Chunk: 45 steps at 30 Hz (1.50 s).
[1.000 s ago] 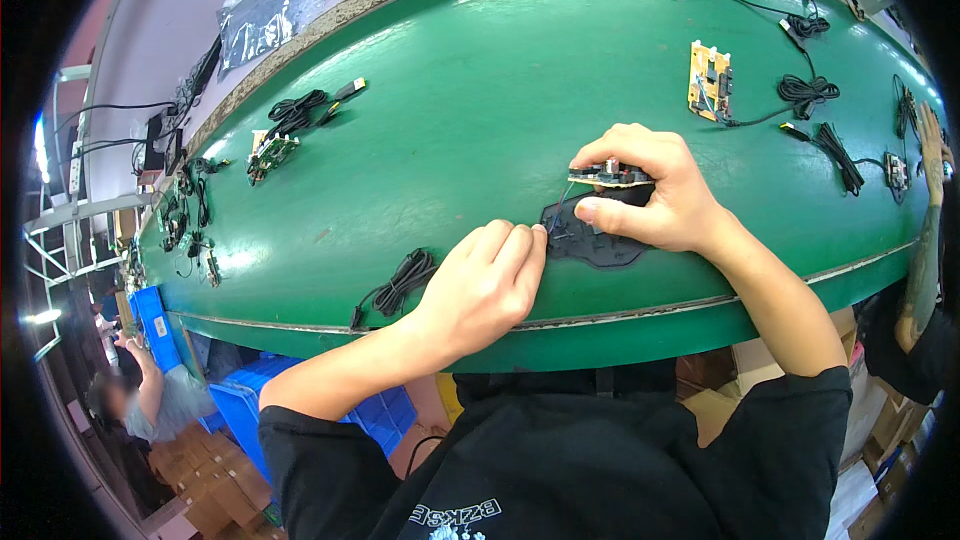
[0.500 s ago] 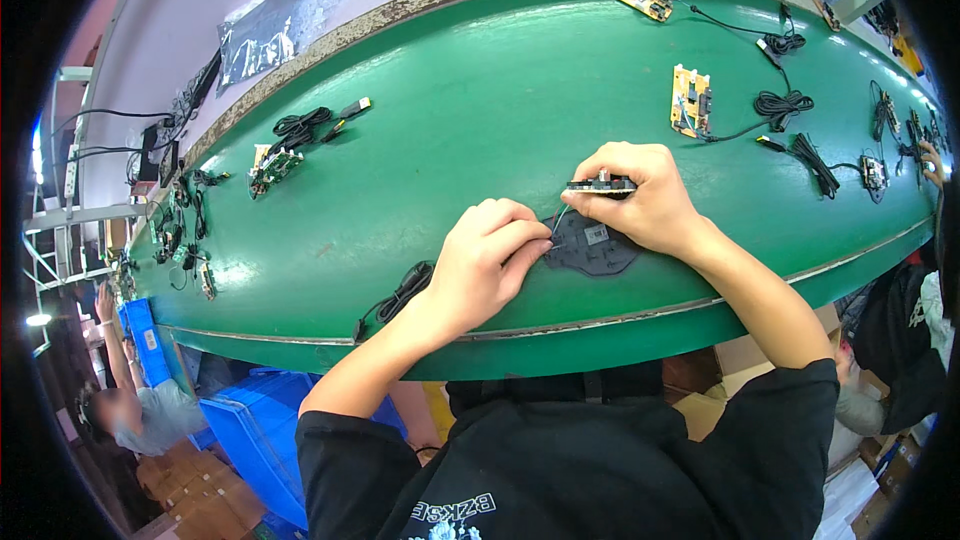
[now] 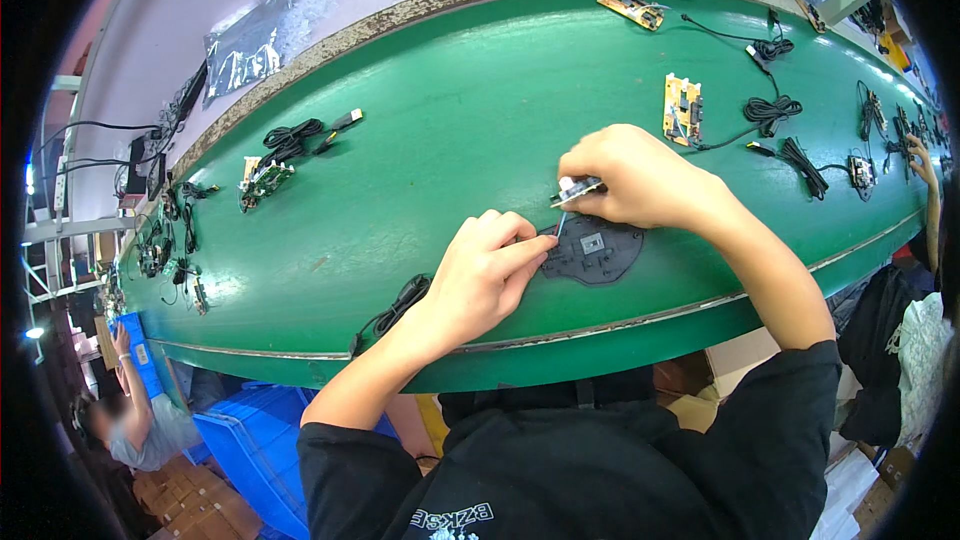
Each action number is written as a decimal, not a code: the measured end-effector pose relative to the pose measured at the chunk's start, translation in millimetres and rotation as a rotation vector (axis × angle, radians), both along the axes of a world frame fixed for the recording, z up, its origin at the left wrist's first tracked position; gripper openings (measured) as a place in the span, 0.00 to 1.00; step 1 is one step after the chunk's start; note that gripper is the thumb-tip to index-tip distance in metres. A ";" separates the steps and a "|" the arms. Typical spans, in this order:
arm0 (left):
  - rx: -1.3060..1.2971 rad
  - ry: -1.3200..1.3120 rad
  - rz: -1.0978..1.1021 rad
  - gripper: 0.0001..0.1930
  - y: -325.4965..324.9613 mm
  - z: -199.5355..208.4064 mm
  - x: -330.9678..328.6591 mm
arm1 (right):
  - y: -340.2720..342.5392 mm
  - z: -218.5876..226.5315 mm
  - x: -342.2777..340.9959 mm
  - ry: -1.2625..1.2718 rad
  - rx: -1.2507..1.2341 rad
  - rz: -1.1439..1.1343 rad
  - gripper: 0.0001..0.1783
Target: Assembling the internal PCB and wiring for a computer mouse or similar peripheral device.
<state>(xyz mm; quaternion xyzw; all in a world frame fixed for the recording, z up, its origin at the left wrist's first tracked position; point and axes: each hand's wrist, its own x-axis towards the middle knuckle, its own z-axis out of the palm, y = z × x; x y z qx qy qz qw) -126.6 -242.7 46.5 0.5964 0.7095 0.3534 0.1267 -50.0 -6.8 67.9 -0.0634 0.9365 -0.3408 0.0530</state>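
— What do you see, going from the left?

— At about nine o'clock on the green belt [image 3: 420, 130] lies a small circuit board with a black cable [image 3: 268, 172]. A coiled black cable [image 3: 395, 306] lies at seven o'clock, just beside my left wrist. My left hand [image 3: 480, 275] is curled, and its fingertips press on the left edge of the dark flat plate [image 3: 597, 250].

— And the plate, where is it?

— Near the front rim of the belt, at about five o'clock, between both hands. My right hand [image 3: 640, 180] is closed around a small board piece [image 3: 577, 190], held just above the plate.

— How will they handle?

— I judge the plate light, thin and stiff, so it may slide; holding it at the edge is good. The small piece looks fragile; I would pinch it by the sides only.

— Further right?

— At two o'clock, a yellow board [image 3: 683, 108] with coiled wires.
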 end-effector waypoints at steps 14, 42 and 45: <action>-0.125 -0.025 -0.009 0.14 4.0 9.5 0.0 | -5.6 -7.3 -20.8 0.146 0.130 0.225 0.15; -0.225 -0.187 -0.095 0.20 12.8 24.6 -11.1 | -44.3 -19.7 84.1 0.291 0.178 -0.099 0.14; -0.146 0.031 -0.084 0.21 11.8 24.5 -5.5 | -38.4 -19.5 82.7 0.244 0.182 -0.064 0.16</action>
